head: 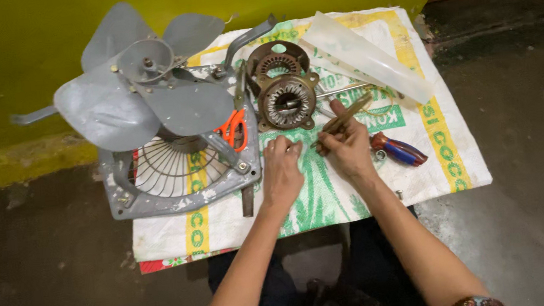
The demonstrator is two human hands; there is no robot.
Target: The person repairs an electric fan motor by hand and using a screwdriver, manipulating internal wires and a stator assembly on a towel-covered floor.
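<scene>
A woven sack [327,187] printed in green and yellow is spread on the dark floor in front of me, against a yellow wall. At about ten o'clock from my hands sits a grey fan [148,91] with broad metal blades, mounted on a square frame with a wire grille [162,169]; it crowds the left side of the sack. Orange scissors [234,129] lie against the frame. At twelve o'clock, just beyond my fingers, is a round motor part [287,101] with copper-coloured windings. A clear plastic sheet [368,56] lies at one o'clock, and a screwdriver [399,150] with a red and blue handle at three o'clock. My left hand [281,172] rests fingers-down on the sack, loosely curled, and I cannot tell if it pinches anything. My right hand [347,150] is closed around brass-coloured pliers [347,115], pointing toward one o'clock.
</scene>
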